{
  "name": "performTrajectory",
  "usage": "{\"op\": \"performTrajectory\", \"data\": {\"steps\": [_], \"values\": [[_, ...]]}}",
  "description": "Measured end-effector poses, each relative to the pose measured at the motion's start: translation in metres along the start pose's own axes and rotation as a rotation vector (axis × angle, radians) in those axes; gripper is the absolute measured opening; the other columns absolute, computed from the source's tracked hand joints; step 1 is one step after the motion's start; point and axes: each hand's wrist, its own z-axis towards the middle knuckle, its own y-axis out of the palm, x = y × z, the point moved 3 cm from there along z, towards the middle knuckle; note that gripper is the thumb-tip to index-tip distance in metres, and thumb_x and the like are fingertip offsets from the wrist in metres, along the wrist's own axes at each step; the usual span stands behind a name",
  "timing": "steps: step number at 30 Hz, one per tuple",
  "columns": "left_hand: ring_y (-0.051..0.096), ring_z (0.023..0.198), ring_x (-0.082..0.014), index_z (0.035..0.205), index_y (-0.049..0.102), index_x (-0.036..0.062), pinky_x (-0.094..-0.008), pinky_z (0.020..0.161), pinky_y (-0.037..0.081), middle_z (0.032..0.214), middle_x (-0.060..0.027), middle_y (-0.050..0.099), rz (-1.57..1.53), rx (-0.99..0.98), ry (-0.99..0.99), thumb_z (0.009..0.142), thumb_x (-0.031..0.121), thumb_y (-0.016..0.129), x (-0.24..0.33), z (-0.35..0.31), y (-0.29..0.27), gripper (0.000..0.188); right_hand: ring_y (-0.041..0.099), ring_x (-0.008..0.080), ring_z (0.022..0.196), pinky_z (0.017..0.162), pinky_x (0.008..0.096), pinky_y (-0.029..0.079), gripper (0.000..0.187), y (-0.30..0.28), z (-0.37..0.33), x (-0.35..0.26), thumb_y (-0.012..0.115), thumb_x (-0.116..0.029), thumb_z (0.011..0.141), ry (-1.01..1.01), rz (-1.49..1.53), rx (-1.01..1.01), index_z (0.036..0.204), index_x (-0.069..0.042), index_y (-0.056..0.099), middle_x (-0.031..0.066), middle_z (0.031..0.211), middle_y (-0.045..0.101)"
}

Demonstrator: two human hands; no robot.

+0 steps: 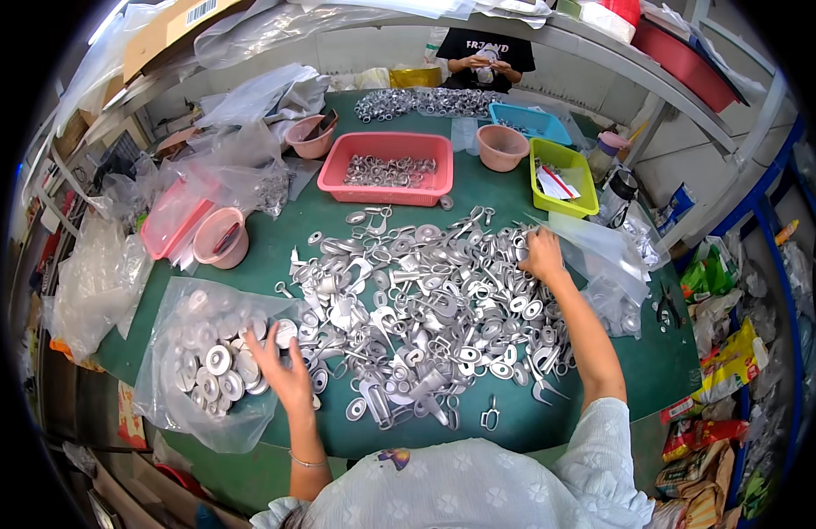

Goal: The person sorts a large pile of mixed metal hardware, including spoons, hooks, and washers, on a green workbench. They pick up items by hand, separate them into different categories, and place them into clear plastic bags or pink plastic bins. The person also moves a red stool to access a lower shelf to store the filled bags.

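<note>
A large pile of grey metal parts (pixel 417 309), with rings, hooks and round discs mixed together, covers the middle of the green table. At its left edge my left hand (pixel 286 379) has its fingers spread, beside a round disc (pixel 286 333); whether the fingertips touch the disc is unclear. Left of that hand lies a clear plastic bag (pixel 174 322) with several round metal discs (pixel 218 360) in it. My right hand (pixel 542 256) reaches to the far right of the pile, fingers curled down among the parts. What its fingertips pinch is hidden.
Beyond the pile stand a pink basket (pixel 386 196) of metal parts, a pink bowl (pixel 502 160) and a lime-green basket (pixel 586 203). Clear plastic bags (pixel 602 256) lie at the right, near pliers (pixel 666 305). A person (pixel 485 57) sits across the table. An overhead shelf (pixel 593 44) spans the back.
</note>
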Motion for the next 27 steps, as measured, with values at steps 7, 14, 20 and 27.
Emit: {"op": "performTrajectory", "data": {"steps": [7, 14, 20, 27], "values": [[0.041, 0.123, -0.0301, 0.108, 0.058, 0.0005, -0.0368, 0.100, 0.031, 0.130, -0.0172, 0.046, -0.305, -0.337, 0.006, 0.081, 0.000, 0.056, 0.057, -0.028, 0.007, 0.027, 0.052, 0.0346, 0.094, 0.084, 0.0382, 0.043, 0.055, -0.069, -0.068, -0.042, 0.075, -0.016, 0.056, -0.095, 0.605, 0.184, 0.104, 0.002, 0.054, 0.0184, 0.100, 0.050], [0.048, 0.116, -0.0288, 0.137, 0.021, -0.0007, -0.0377, 0.098, 0.038, 0.129, -0.0196, 0.042, -1.483, -1.306, -0.804, 0.095, 0.028, 0.043, 0.113, -0.089, 0.071, 0.055, 0.053, 0.0256, 0.093, 0.078, 0.0335, 0.047, 0.061, -0.119, -0.157, -0.131, 0.076, -0.012, 0.059, -0.504, 0.875, -0.065, 0.114, -0.003, 0.051, 0.0119, 0.103, 0.050], [0.049, 0.114, -0.0297, 0.138, 0.019, 0.0002, -0.0416, 0.096, 0.040, 0.125, -0.0169, 0.044, -1.670, -1.168, -0.928, 0.096, 0.030, 0.041, 0.124, -0.092, 0.083, 0.056, 0.052, 0.0265, 0.096, 0.079, 0.0333, 0.046, 0.062, -0.108, -0.163, -0.139, 0.072, -0.011, 0.061, -0.471, 0.896, -0.059, 0.117, -0.002, 0.049, 0.0131, 0.104, 0.050], [0.054, 0.106, -0.0299, 0.132, 0.034, 0.0017, -0.0426, 0.090, 0.045, 0.122, -0.0181, 0.049, -1.633, -0.992, -1.047, 0.094, 0.024, 0.044, 0.097, -0.096, 0.084, 0.045, 0.048, 0.0328, 0.106, 0.091, 0.0390, 0.039, 0.069, -0.100, -0.173, -0.159, 0.076, -0.019, 0.064, -0.744, 0.882, -0.042, 0.123, -0.002, 0.044, 0.0163, 0.114, 0.050]]}}
